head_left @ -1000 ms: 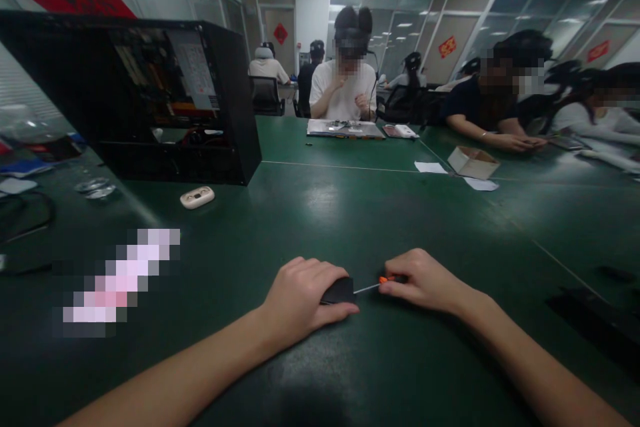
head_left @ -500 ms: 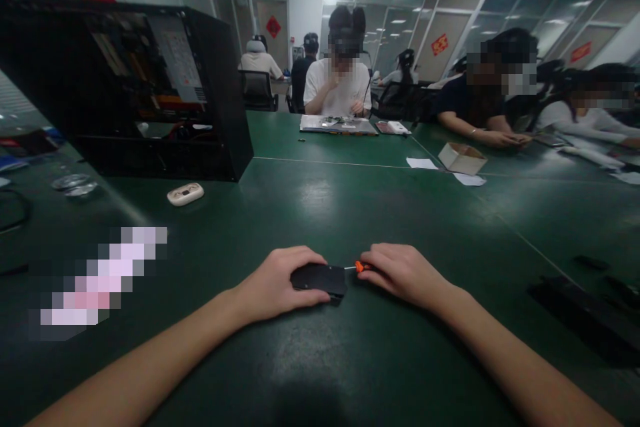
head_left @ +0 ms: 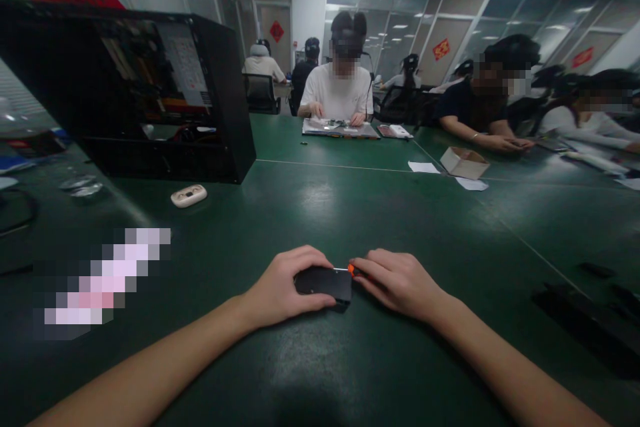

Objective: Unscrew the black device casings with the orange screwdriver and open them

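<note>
Head view: a black block (head_left: 330,285) sits in the left hand (head_left: 284,288), an orange-and-black screwdriver (head_left: 352,271) in the right hand (head_left: 403,283).
The left hand grasps the block's left end, fingers over the far edge and thumb along the near one, so the rest juts rightward out of the grip; the right hand is closed around the screwdriver's handle, its shaft pointing left along the block's far edge, the tip not clear to see. Both forearms angle inward over the green table (head_left: 310,373), backs of the hands upward.

Black block (head_left: 325,282); orange-and-black screwdriver (head_left: 351,271); dark green tabletop (head_left: 300,213).
</note>
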A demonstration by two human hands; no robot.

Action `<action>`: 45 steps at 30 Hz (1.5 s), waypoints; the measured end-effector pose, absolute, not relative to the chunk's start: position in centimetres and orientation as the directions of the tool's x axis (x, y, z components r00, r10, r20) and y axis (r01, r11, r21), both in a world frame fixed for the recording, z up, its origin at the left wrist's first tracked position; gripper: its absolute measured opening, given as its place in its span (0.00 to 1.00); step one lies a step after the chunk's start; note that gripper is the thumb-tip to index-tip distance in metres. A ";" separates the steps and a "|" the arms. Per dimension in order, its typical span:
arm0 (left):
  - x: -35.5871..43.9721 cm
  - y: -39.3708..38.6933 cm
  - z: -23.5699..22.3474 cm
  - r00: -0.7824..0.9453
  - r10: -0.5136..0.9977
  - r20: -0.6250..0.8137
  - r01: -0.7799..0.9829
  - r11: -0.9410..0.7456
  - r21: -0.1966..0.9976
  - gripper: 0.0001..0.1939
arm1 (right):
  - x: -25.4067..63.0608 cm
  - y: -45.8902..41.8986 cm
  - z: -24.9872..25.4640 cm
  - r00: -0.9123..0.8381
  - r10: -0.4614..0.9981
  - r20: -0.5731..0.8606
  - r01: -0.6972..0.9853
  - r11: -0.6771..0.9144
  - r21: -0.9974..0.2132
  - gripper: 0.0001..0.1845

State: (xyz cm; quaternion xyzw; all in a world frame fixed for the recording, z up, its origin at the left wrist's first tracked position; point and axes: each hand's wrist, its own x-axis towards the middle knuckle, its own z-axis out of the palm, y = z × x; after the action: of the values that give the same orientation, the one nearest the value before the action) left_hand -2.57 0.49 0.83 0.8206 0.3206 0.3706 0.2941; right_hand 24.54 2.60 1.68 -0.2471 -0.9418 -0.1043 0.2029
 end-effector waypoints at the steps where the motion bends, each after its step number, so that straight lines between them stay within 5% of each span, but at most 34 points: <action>1: -2.5 0.5 0.8 0.528 0.736 0.424 0.304 -0.630 0.714 0.20 | 24.3 2.5 1.5 -0.794 0.420 0.440 0.508 0.856 0.098 0.14; 7: -2.4 0.3 0.7 0.566 0.698 0.438 0.272 -0.660 0.700 0.23 | 23.7 2.6 1.3 -0.802 0.465 0.375 0.489 0.872 -0.034 0.16; 21: -2.3 0.2 0.4 0.554 0.716 0.425 0.322 -0.655 0.684 0.22 | 24.7 2.7 1.9 -0.793 0.447 0.414 0.518 0.852 0.073 0.15; 23: -2.4 0.2 0.4 0.551 0.714 0.432 0.328 -0.661 0.675 0.21 | 24.1 2.5 1.7 -0.783 0.487 0.387 0.529 0.849 0.003 0.16; 28: -2.6 0.4 0.3 0.561 0.687 0.462 0.322 -0.695 0.643 0.22 | 23.5 2.5 1.8 -0.743 0.634 0.213 0.521 0.749 -0.410 0.16; 31: -2.5 0.2 0.5 0.555 0.662 0.504 0.291 -0.722 0.628 0.22 | 23.6 2.7 1.7 -0.730 0.661 0.173 0.512 0.697 -0.503 0.16; 38: -2.4 1.0 0.2 0.116 0.925 0.361 0.186 -0.377 0.907 0.23 | 23.8 2.8 1.4 -0.682 0.702 0.203 0.628 0.705 -0.329 0.18; 45: -2.2 2.6 -0.6 0.058 0.979 0.196 -0.055 -0.193 0.980 0.25 | 23.1 2.1 1.4 -0.688 0.670 0.279 0.643 0.741 -0.194 0.17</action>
State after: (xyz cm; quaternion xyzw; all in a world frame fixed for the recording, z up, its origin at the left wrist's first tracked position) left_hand -2.23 2.59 -0.57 0.5495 0.4203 0.5427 0.4763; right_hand 23.08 2.12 1.36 -0.3575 -0.9179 0.0402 0.1675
